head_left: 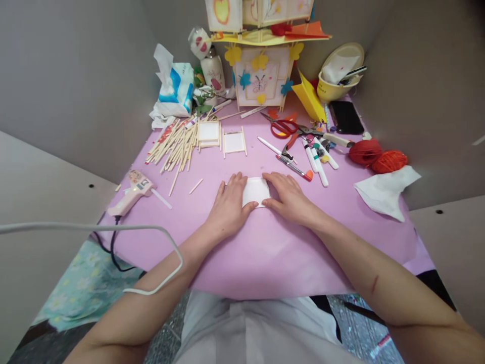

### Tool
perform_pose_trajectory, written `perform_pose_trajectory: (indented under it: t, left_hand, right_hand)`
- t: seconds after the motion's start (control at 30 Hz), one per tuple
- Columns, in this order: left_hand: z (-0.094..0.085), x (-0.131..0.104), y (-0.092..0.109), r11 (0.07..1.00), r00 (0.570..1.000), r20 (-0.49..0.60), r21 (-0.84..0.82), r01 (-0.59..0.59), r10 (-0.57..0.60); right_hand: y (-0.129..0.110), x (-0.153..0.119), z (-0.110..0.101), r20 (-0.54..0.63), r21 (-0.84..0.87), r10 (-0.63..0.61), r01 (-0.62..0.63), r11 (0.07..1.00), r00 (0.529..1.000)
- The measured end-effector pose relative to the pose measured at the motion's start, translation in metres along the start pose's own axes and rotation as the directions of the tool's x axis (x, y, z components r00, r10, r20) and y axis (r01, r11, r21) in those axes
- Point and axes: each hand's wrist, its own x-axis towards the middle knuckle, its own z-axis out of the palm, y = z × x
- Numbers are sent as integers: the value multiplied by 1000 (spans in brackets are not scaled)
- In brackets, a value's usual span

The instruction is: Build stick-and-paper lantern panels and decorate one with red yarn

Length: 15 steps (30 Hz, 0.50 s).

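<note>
A small white square panel point(256, 192) lies on the pink-covered table in front of me. My left hand point(230, 205) grips its left edge, thumb at the near corner and fingers along the far side. On the opposite edge, my right hand point(288, 198) holds it the same way. Whether sticks frame this panel is hidden by my fingers. Two similar white panels with stick frames, one at the left point(208, 132) and one at the right point(234, 142), lie beyond my hands. A short loose stick point(196, 186) is left of my left hand.
A pink glue gun point(132, 193) lies at left, near a heap of wooden sticks point(178, 146). Red scissors point(283, 128), pliers point(295, 139), markers point(316, 161) and red yarn point(388, 161) are at right. A decorated stick structure point(261, 76) stands behind. A grey cable point(166, 230) crosses the left foreground.
</note>
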Motion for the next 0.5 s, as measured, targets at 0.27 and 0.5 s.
perform_pose_trajectory:
  t: [0.27, 0.5]
  left_hand:
    - [0, -1, -8, 998, 999, -9, -35, 46, -47]
    - [0, -16, -13, 992, 936, -348, -94, -86, 48]
  right_hand:
    - [5, 2, 3, -16, 3, -24, 24, 1000, 1000]
    - [2, -7, 0, -181, 74, -100, 115, 991, 978]
